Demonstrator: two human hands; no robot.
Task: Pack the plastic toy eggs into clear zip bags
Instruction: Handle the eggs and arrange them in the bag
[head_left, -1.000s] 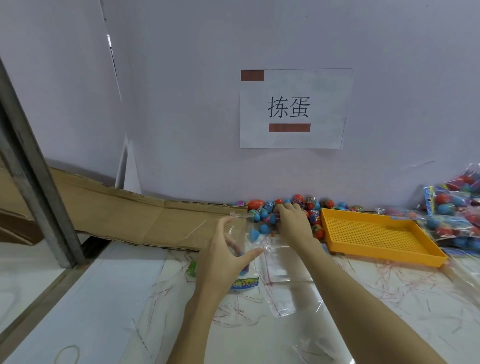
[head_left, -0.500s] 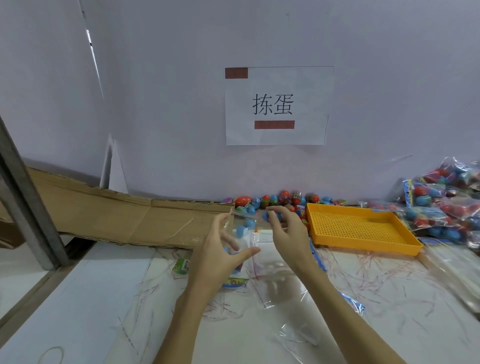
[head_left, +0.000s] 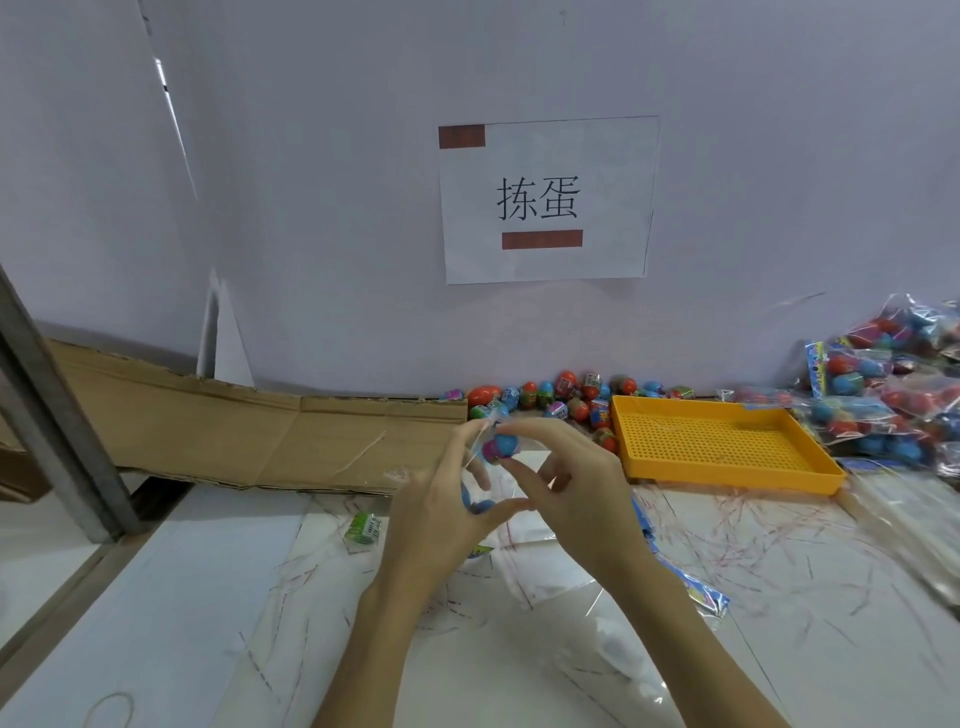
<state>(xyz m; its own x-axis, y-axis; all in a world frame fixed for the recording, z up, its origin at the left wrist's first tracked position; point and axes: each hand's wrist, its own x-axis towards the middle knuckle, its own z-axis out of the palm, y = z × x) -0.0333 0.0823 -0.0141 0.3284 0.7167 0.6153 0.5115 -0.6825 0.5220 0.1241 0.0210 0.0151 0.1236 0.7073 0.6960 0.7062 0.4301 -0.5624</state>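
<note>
Two hands meet over table — right hand (head_left: 571, 483) pinches blue egg (head_left: 501, 448), left hand (head_left: 441, 514) grips clear bag (head_left: 480, 439) mouth.

I see soft, even, slightly dim light, faint shadows beneath my hands, mild overall blur, and wide-angle bending toward the edges.

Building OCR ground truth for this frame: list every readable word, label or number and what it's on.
"拣蛋": printed in black on the white paper sign taped to the wall, between two blank brown-red bars.
Green wrapper on the table: barcode-like print, too small to read.
Wrappers on the loose toy eggs by the wall: printing blurred, unreadable.
Header cards on the filled bags at right: blurred, unreadable.
</note>
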